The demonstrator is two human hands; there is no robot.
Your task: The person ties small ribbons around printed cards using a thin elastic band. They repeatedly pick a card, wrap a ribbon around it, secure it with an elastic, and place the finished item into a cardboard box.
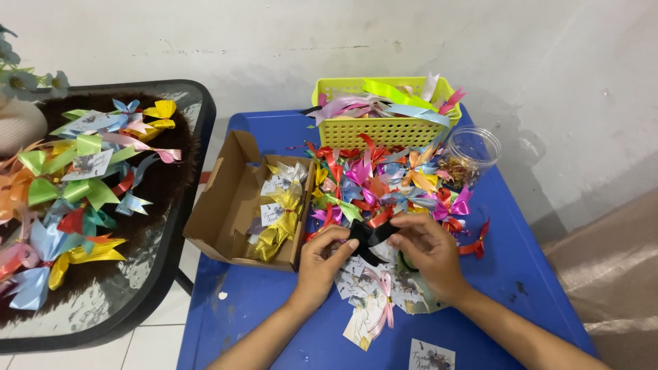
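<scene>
My left hand point(321, 259) and my right hand point(428, 252) together pinch a black ribbon bow point(370, 236) just above the blue table point(514, 274). Each hand grips one side of the bow. Right behind the hands lies a heap of coloured ribbon bows point(384, 181). Under the hands are small printed paper cards point(363, 288), one with a pink bow point(382, 291) tied on.
An open cardboard box point(223, 205) holding gold-wrapped packets stands at the left of the table. A yellow-green basket point(384, 127) of ribbon strips sits at the back, a clear plastic jar point(473, 154) beside it. A glass side table point(175, 226) at left carries several finished bows.
</scene>
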